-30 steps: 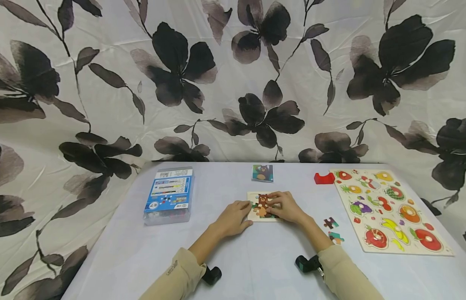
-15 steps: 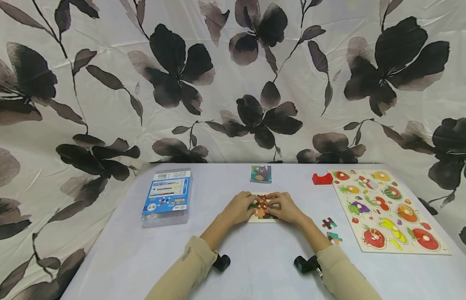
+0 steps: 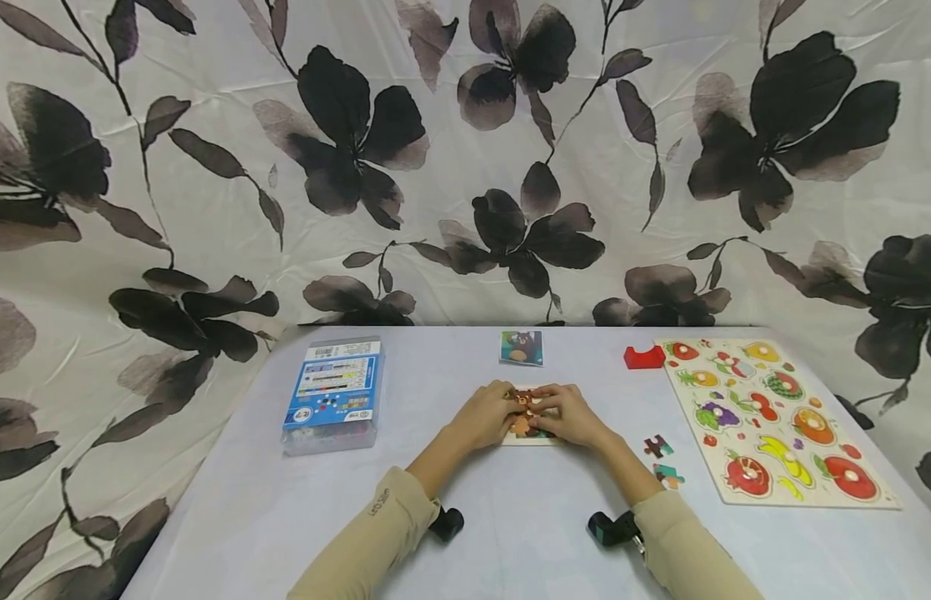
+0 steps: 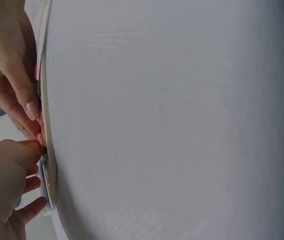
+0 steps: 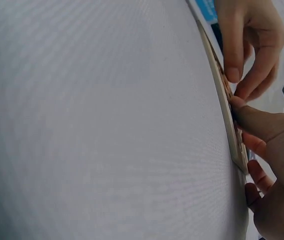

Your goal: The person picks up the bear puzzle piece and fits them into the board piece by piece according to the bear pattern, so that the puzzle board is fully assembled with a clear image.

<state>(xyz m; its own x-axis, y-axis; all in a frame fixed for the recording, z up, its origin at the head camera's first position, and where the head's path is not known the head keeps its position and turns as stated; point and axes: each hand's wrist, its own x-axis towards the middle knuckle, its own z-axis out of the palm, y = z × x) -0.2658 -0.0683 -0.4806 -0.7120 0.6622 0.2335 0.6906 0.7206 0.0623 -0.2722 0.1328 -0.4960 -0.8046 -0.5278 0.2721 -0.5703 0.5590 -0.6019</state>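
Observation:
A small jigsaw puzzle (image 3: 522,425) with a brown bear sits in a pale tray (image 3: 536,443) in the middle of the table. My left hand (image 3: 482,417) reaches over its left side, thumb and forefinger pinching a puzzle piece that they mostly cover. In the left wrist view this hand (image 4: 4,170) is low at the puzzle's edge, its other fingers spread. My right hand (image 3: 573,415) rests on the puzzle's right side with bent, relaxed fingertips, hiding that part. Two loose puzzle pieces, a dark one (image 3: 658,447) and a teal one (image 3: 668,477), lie right of the right forearm.
A clear plastic case with a blue label (image 3: 333,392) lies at the left. Behind the puzzle is a bear picture card (image 3: 521,348). A fruit peg board (image 3: 780,425) covers the right side, with a red block (image 3: 644,358) at its far left corner.
My left hand has moved right from the tray's left edge onto the puzzle, covering a green part seen before. The right hand has stayed in place.

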